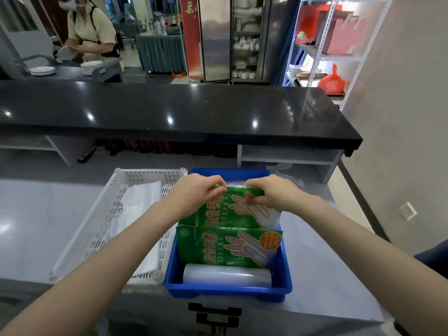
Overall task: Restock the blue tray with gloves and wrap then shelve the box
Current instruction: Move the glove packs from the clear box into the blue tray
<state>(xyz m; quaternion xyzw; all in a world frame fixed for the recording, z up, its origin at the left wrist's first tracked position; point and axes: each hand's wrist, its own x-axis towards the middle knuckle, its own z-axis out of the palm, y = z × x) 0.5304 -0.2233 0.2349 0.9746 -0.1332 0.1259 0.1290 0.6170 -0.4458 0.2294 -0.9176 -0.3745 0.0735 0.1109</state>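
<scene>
A blue tray (174,275) stands on the grey counter straight in front of me. Two green packs of gloves stand in it, one behind the other. The rear glove pack (232,212) is gripped at its top edge by my left hand (196,192) and my right hand (269,192). The front glove pack (228,246) leans against it, untouched. A roll of clear wrap (226,275) lies across the near end of the tray. No box is in view.
A white perforated basket (97,221) holding white plastic bags touches the blue tray's left side. A raised black counter (169,112) runs across behind. A metal shelf rack (322,44) stands at the back right. A person handles plates at the far left.
</scene>
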